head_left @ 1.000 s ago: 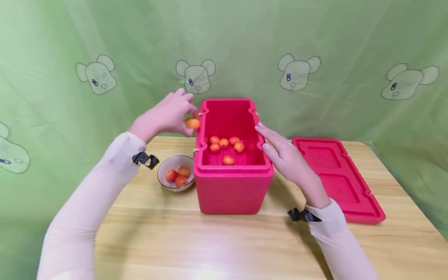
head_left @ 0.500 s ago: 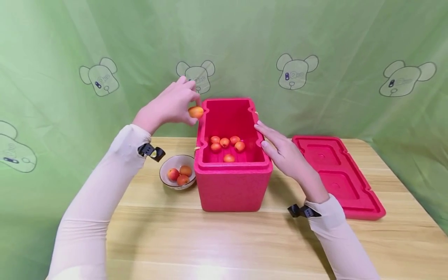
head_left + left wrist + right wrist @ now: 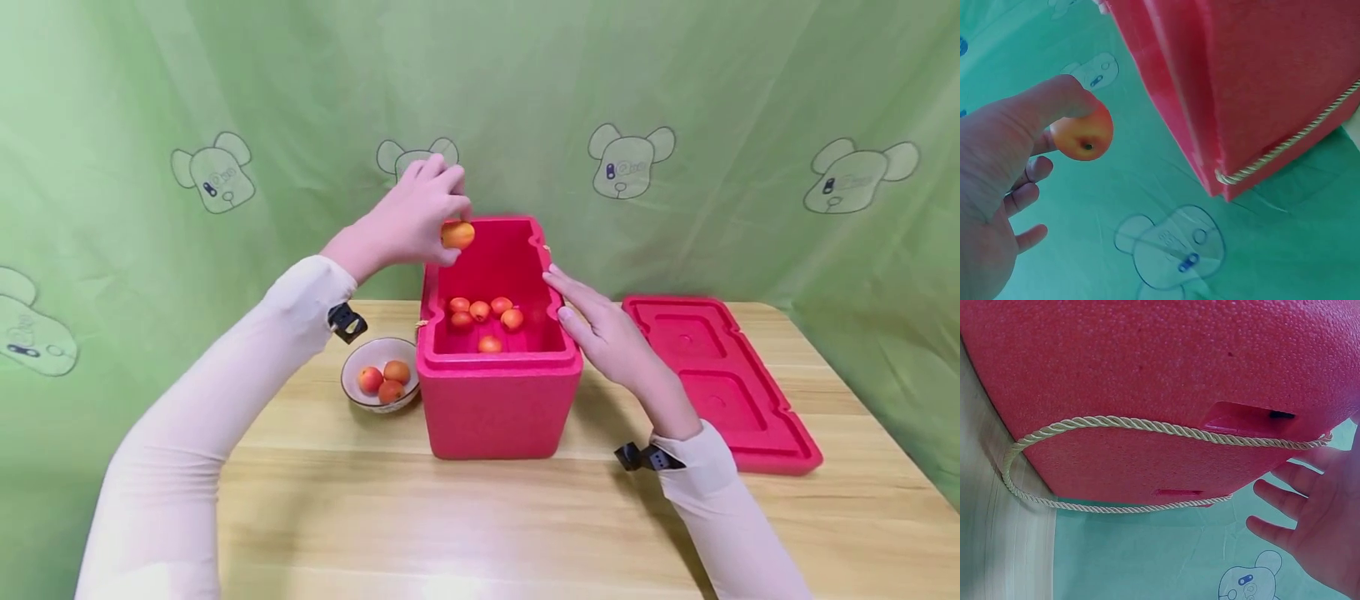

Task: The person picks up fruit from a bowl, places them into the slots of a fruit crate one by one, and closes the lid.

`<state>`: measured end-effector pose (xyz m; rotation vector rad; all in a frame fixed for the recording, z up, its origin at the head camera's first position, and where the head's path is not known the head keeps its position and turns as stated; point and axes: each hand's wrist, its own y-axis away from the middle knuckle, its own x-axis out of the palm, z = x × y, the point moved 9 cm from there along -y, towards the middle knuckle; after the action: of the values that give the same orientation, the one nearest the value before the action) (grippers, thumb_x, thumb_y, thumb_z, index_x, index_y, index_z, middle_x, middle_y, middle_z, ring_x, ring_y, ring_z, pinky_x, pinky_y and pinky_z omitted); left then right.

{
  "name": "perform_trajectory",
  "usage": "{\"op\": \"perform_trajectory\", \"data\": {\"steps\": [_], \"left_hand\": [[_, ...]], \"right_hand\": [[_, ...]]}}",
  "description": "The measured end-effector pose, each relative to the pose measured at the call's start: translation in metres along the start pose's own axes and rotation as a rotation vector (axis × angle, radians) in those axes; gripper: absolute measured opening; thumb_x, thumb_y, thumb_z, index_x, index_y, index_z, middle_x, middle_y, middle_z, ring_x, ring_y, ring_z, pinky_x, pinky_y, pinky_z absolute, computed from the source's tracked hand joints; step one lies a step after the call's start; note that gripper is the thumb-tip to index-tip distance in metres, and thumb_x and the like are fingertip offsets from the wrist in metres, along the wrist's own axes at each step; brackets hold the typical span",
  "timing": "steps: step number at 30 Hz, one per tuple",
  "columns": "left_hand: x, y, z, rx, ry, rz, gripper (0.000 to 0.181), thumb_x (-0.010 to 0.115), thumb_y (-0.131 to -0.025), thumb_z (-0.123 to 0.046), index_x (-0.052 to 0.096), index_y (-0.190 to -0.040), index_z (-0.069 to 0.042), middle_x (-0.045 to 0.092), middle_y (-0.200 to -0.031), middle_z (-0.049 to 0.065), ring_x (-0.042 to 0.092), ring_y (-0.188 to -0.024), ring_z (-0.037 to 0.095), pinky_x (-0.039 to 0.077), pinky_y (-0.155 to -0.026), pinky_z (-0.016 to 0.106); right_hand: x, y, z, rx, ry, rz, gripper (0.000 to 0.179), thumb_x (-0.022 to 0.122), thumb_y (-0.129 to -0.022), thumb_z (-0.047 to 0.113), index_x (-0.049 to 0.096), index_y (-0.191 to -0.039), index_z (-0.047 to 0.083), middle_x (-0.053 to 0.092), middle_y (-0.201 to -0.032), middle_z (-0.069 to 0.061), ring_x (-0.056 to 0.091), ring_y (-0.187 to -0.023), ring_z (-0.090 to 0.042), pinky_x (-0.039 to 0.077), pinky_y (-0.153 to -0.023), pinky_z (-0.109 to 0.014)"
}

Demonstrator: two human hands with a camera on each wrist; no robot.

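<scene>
The left hand (image 3: pixel 423 208) pinches an orange fruit (image 3: pixel 459 236), having just moved rightward from the left rim of the red box (image 3: pixel 498 417) until the fruit overlaps its mouth in the head view, seemingly nearer the six fruits (image 3: pixel 479 312) inside. The right hand (image 3: pixel 618 342), fingers straight, rests on the right rim. Below the left hand, a bowl (image 3: pixel 367 357) holds three more.

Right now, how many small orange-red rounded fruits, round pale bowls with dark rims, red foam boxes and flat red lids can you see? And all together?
Red foam box: 1
Flat red lid: 1
Round pale bowl: 1
Orange-red fruits: 10 visible (6 in the box, 3 in the bowl, 1 in the left hand)
Total: 13
</scene>
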<state>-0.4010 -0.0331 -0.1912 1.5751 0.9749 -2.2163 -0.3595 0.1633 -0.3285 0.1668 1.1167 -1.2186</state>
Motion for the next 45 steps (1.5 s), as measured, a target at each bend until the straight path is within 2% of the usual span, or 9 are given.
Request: {"op": "perform_trajectory", "data": {"steps": [9, 14, 18, 23, 31, 38, 42, 45], "left_hand": [[0.006, -0.042, -0.017, -0.005, -0.034, 0.067, 0.024, 0.075, -0.08, -0.028, 0.074, -0.098, -0.011, 0.053, -0.106, 0.009, 0.039, -0.114, 0.029, 0.03, -0.102, 0.048], [0.016, -0.064, -0.029, 0.003, -0.017, 0.081, 0.027, 0.077, -0.08, -0.031, 0.075, -0.099, -0.012, 0.054, -0.108, 0.009, 0.039, -0.115, 0.029, 0.03, -0.102, 0.047], [0.029, -0.073, -0.036, 0.009, -0.027, 0.114, 0.028, 0.077, -0.079, -0.032, 0.075, -0.099, -0.013, 0.055, -0.111, 0.009, 0.039, -0.116, 0.029, 0.031, -0.102, 0.047], [0.044, -0.076, -0.038, 0.001, -0.041, 0.17, 0.028, 0.077, -0.079, -0.032, 0.075, -0.1, -0.014, 0.056, -0.112, 0.009, 0.039, -0.117, 0.028, 0.032, -0.101, 0.047], [0.057, -0.074, -0.033, -0.044, -0.049, 0.246, 0.024, 0.076, -0.081, -0.029, 0.075, -0.1, -0.016, 0.057, -0.112, 0.008, 0.039, -0.116, 0.028, 0.032, -0.098, 0.045], [0.062, -0.072, -0.032, -0.058, -0.053, 0.296, 0.017, 0.076, -0.082, -0.028, 0.074, -0.093, -0.015, 0.056, -0.111, 0.008, 0.039, -0.115, 0.028, 0.032, -0.096, 0.044], [0.066, -0.069, -0.031, -0.076, -0.049, 0.342, 0.017, 0.076, -0.082, -0.028, 0.072, -0.09, -0.013, 0.056, -0.113, 0.009, 0.039, -0.117, 0.029, 0.032, -0.097, 0.045], [0.066, -0.068, -0.029, -0.091, -0.052, 0.352, 0.018, 0.077, -0.081, -0.029, 0.071, -0.089, -0.013, 0.057, -0.113, 0.008, 0.039, -0.117, 0.028, 0.033, -0.098, 0.046]], "right_hand": [[0.002, -0.002, 0.001, -0.014, -0.003, -0.003, 0.057, 0.051, -0.104, 0.035, 0.035, -0.159, 0.03, 0.031, -0.167, 0.005, 0.034, -0.153, -0.023, 0.037, -0.116, -0.058], [0.001, 0.0, -0.002, 0.0, -0.004, -0.005, 0.057, 0.05, -0.105, 0.035, 0.035, -0.159, 0.029, 0.03, -0.167, 0.005, 0.033, -0.154, -0.024, 0.035, -0.117, -0.058], [0.004, 0.002, -0.003, 0.008, -0.01, 0.001, 0.057, 0.05, -0.105, 0.035, 0.035, -0.159, 0.027, 0.03, -0.168, 0.002, 0.032, -0.154, -0.025, 0.034, -0.118, -0.059], [0.005, 0.004, -0.003, 0.013, -0.011, 0.001, 0.057, 0.049, -0.105, 0.034, 0.034, -0.16, 0.026, 0.03, -0.168, 0.002, 0.031, -0.154, -0.025, 0.033, -0.118, -0.058], [0.0, 0.002, -0.001, 0.012, -0.01, 0.002, 0.057, 0.049, -0.105, 0.035, 0.034, -0.16, 0.027, 0.03, -0.168, 0.002, 0.032, -0.154, -0.027, 0.034, -0.118, -0.058], [0.001, 0.002, -0.001, 0.02, -0.016, 0.001, 0.058, 0.05, -0.105, 0.034, 0.033, -0.16, 0.028, 0.029, -0.168, 0.002, 0.032, -0.154, -0.025, 0.036, -0.116, -0.06], [0.002, 0.003, -0.003, 0.02, -0.018, 0.006, 0.058, 0.05, -0.105, 0.034, 0.033, -0.16, 0.028, 0.029, -0.168, 0.002, 0.032, -0.154, -0.026, 0.037, -0.115, -0.06], [0.002, 0.002, -0.003, 0.016, -0.017, 0.003, 0.058, 0.049, -0.105, 0.034, 0.032, -0.16, 0.028, 0.028, -0.168, 0.002, 0.032, -0.154, -0.026, 0.037, -0.115, -0.06]]}}
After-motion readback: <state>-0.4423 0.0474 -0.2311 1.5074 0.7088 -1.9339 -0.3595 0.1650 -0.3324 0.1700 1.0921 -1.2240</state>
